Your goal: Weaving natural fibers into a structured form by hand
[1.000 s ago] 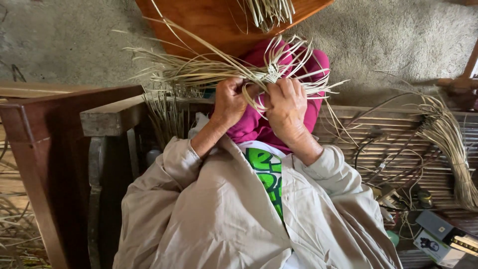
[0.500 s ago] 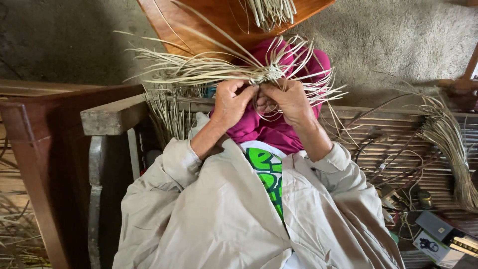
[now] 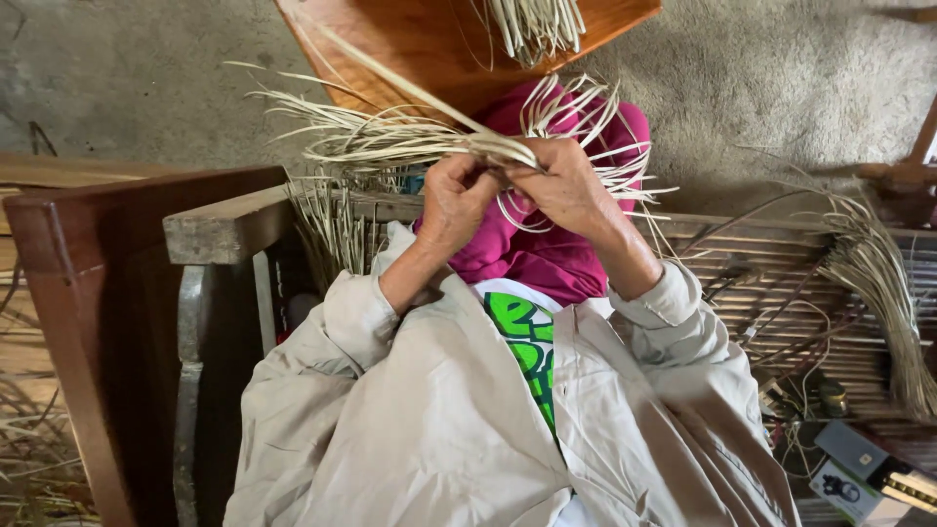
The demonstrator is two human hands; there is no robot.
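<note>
Pale straw strips (image 3: 410, 137) (seemingly part-woven), fanning leftward.

A dark wooden frame (image 3: 88, 293) is standing at the left, with a rough grey plank (image 3: 229, 226) lying across its top. At the far edge, a reddish-brown wooden board (image 3: 410, 44) is carrying a small bunch of pale strips (image 3: 535, 24). The grey concrete floor (image 3: 781, 78) is spreading behind it. To the right, a long bundle of dried reeds (image 3: 878, 283) is curving over a slatted bamboo bench (image 3: 781, 283), and small boxes (image 3: 859, 468) are sitting near the right corner.
</note>
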